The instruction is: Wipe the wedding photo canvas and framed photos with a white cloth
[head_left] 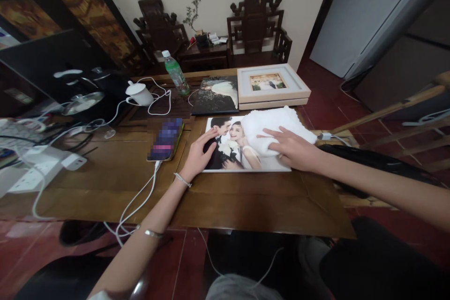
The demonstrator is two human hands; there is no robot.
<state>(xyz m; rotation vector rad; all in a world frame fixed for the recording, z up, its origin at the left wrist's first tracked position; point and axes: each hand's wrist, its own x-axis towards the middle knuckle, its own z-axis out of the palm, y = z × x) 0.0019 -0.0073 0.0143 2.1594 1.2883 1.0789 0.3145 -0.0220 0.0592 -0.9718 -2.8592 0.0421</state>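
A glossy photo panel (230, 154) of a couple lies flat on the wooden table in front of me. My left hand (202, 152) rests on its left edge, fingers stretched out and holding nothing. Over the panel's right part lies a fluffy white cloth (288, 122), bunched up and hiding that side of the picture. My right hand (290, 147) presses down on the cloth, some fingers spread across it and the others curled into its folds.
Behind the panel are a dark photo panel (216, 96), a pale framed picture (274, 84) and a green bottle (176, 72). A phone (165, 139) on a white cable lies left. Farther left are a lidded white cup (139, 93) and a power strip (38, 168).
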